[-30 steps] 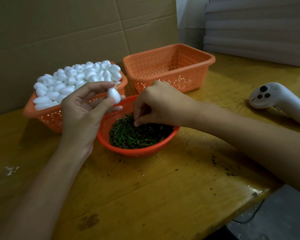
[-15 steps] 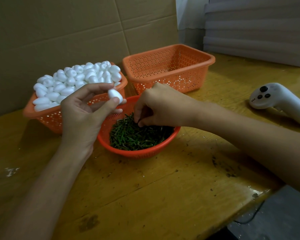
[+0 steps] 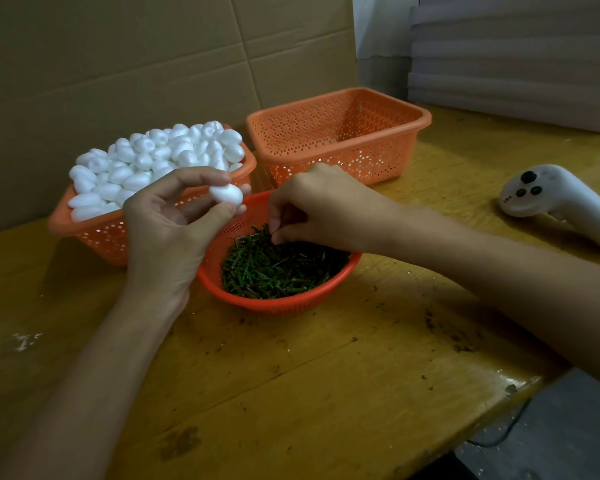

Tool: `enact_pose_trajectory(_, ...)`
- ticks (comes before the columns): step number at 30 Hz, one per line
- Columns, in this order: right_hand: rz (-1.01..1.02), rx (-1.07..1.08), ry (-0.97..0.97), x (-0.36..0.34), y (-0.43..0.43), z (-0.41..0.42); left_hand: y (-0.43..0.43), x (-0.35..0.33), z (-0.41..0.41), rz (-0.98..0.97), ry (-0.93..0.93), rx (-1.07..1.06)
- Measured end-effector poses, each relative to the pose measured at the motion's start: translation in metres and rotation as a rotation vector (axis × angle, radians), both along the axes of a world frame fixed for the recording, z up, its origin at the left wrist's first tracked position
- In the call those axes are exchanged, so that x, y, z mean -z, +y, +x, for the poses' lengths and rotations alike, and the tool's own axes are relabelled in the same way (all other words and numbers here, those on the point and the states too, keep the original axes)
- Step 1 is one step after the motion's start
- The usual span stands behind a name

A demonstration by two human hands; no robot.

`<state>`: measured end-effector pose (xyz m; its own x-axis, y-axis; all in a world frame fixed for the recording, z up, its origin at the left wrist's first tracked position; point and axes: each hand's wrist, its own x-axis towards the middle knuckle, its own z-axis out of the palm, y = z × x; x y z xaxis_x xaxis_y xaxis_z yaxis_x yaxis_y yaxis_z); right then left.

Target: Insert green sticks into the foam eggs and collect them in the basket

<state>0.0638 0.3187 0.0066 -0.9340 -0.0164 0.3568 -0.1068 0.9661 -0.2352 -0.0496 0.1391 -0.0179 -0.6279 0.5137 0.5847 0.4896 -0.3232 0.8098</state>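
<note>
White foam egg (image 3: pixel 226 195) is pinched between thumb and fingertips of the left hand (image 3: pixel 174 230), over the round orange basket's (image 3: pixel 281 306) far rim. Right hand (image 3: pixel 323 206) is just beside it, fingers curled, pinching the green sticks (image 3: pixel 278 268) heaped inside.

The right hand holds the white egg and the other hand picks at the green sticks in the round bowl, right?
Not quite. In the head view the left hand holds the white egg, and the right hand picks at the green sticks in the round bowl.
</note>
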Motion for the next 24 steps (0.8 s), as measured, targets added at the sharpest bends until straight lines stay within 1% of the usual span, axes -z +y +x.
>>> enact_pose_trajectory(11,-0.024,0.018,0.08,0.0028,0.0026,-0.0024,-0.0007,-0.0014,0.0026,-0.022,0.047,-0.009)
enact_pose_trajectory(17,-0.032,0.027,0.082,0.0016,0.003,-0.0024,-0.0012,-0.0037,0.0055,-0.03,0.087,-0.018)
enact_pose_trajectory(24,-0.095,0.072,0.1,0.0017,0.0033,-0.0029,-0.0018,-0.0044,0.0065,-0.04,0.113,-0.016)
